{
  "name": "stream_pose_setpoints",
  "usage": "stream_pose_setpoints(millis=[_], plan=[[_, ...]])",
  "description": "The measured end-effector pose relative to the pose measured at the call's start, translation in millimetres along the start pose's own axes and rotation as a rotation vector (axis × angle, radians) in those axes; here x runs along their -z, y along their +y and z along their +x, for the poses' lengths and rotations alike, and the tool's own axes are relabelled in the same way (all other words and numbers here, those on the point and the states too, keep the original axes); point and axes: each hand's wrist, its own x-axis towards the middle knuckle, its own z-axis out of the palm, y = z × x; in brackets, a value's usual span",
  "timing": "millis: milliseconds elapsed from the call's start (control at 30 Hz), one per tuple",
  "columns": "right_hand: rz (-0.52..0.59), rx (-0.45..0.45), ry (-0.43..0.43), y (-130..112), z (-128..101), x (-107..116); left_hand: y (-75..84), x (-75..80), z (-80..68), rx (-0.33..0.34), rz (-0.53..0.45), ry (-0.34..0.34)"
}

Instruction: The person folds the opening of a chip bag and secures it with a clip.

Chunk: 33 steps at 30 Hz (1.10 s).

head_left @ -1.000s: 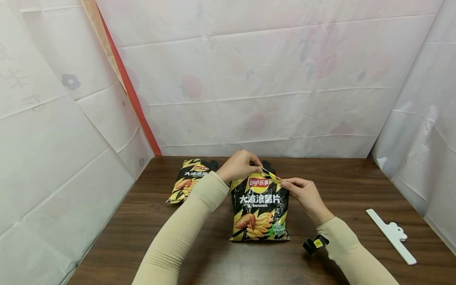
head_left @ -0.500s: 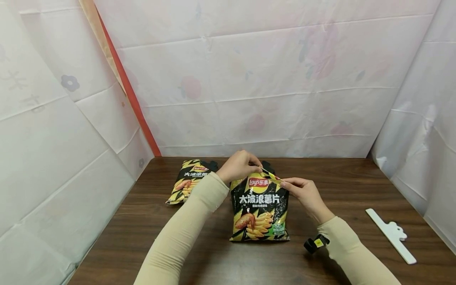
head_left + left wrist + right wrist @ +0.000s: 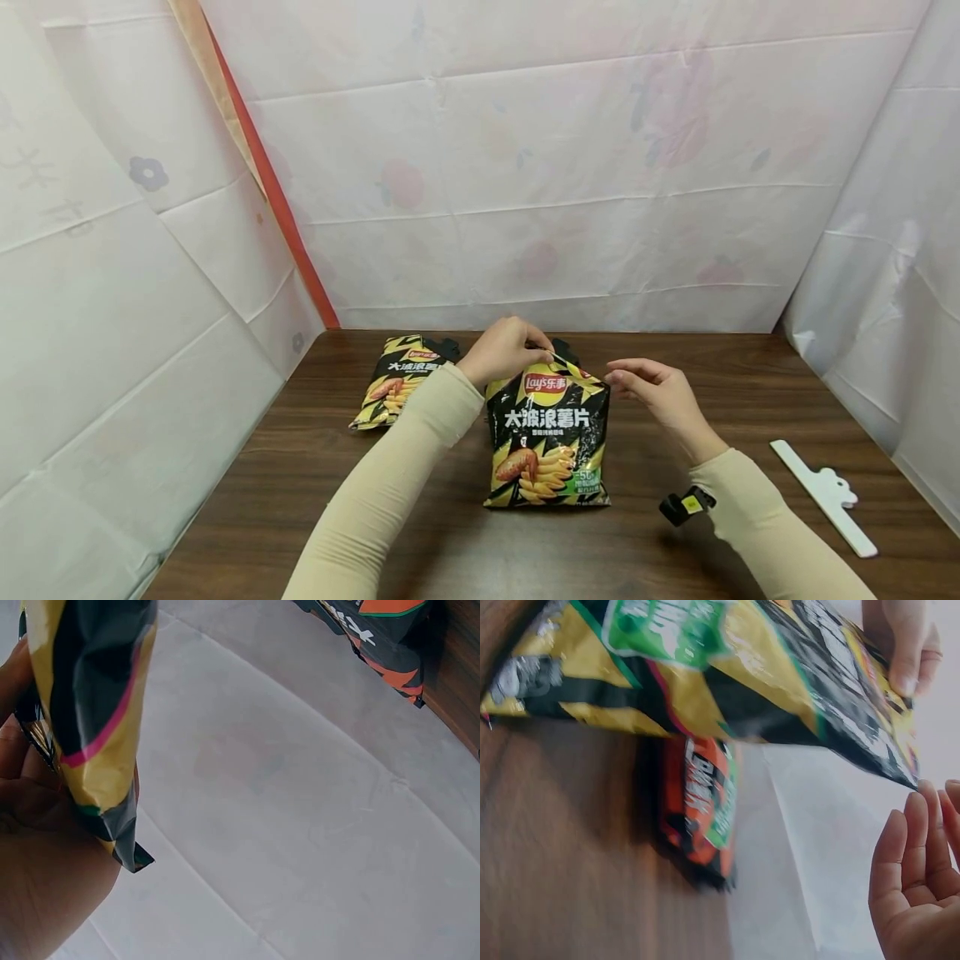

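Note:
A black-and-yellow bag of Lay's potato chips (image 3: 547, 442) stands upright on the table. My left hand (image 3: 504, 352) pinches its folded top edge; in the left wrist view, that hand (image 3: 52, 862) is behind the side of the chip bag (image 3: 97, 697). At the bag's upper right corner, my right hand (image 3: 660, 398) has its fingertips near the tip. From the right wrist, the chip bag (image 3: 697, 682) tapers to that corner, and the right hand's (image 3: 919, 892) fingers look extended and spread, with one fingertip right at the tip.
A second chip bag (image 3: 393, 383) lies to the left, partly behind the left arm. A white bag clip (image 3: 821, 496) lies at the right. An orange-and-black bag (image 3: 701, 814) rests behind the held one. White sheets (image 3: 525, 208) enclose the wooden table (image 3: 720, 375).
My right hand has let go of the folded top edge and shifted slightly right, out to the bag's corner, which now sticks out more. The left hand keeps its grip in place.

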Motion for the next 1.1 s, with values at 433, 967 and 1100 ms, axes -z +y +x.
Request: stream_pose_setpoints(millis=[433, 967, 1100], plan=[[-0.365, 0.167, 0.168, -18.2, -12.3, 51.2, -2.6, -1.3, 0.8, 0.006, 0.005, 0.001], [-0.69, 0.086, 0.366, -8.4, -40.2, 136.3, -2.7, -1.9, 1.5, 0.003, 0.006, 0.006], [-0.723, 0.055, 0.386, -0.1, -48.9, 152.4, -3.0, -2.1, 1.4, -0.002, 0.013, 0.008]])
